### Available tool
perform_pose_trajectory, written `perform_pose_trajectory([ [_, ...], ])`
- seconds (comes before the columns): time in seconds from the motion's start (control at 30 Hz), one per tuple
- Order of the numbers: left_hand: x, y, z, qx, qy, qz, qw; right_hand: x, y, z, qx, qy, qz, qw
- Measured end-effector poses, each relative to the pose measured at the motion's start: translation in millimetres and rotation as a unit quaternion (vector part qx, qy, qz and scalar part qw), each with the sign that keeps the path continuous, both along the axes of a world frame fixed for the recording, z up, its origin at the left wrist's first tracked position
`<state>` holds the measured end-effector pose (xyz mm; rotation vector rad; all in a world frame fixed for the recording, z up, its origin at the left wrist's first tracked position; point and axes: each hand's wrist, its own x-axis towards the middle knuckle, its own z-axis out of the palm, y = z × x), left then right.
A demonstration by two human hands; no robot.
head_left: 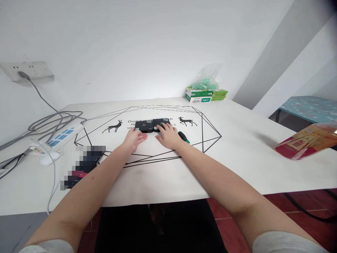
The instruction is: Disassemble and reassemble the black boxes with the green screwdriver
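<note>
Two flat black boxes lie side by side on the printed white table mat, their neighbouring edges touching or nearly so. At the near left corner of the left black box (144, 125) is my left hand (133, 140), thumb against the box and fingers stretched out in front of it. My right hand (167, 136) rests with spread fingers on the top and front of the right black box (164, 121), covering part of it. Beside my right wrist lies a green and black handle (183, 137), perhaps a screwdriver's; the rest of it is hidden.
A power strip (63, 137) with coiled grey cables lies at the left. Nearer me is a dark pixelated item (85, 165). Green and white boxes (198, 95) with a plastic bag stand by the wall. A red and orange packet (302, 142) is at the right.
</note>
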<state>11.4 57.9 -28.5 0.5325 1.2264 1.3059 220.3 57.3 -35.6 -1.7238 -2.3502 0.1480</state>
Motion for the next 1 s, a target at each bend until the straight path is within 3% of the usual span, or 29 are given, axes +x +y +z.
perform_pose_trajectory([
  [0.23, -9.9, 9.4, -1.1, -0.014, -0.029, -0.013, 0.999, -6.9, 10.7, -6.4, -0.028, 0.026, -0.03, 0.999],
  [0.43, -7.5, 8.2, -3.5, -0.007, -0.017, -0.01, 1.0, -9.9, 14.2, -9.8, -0.011, 0.048, -0.036, 0.998],
  [0.6, -2.9, 4.2, -4.8, 0.009, -0.005, -0.007, 1.0, -15.2, 25.4, -9.2, -0.005, 0.076, -0.087, 0.993],
  [1.0, -11.6, 11.5, -2.3, -0.001, -0.053, -0.007, 0.999, -12.6, 36.3, -7.0, 0.009, 0.113, -0.121, 0.986],
])
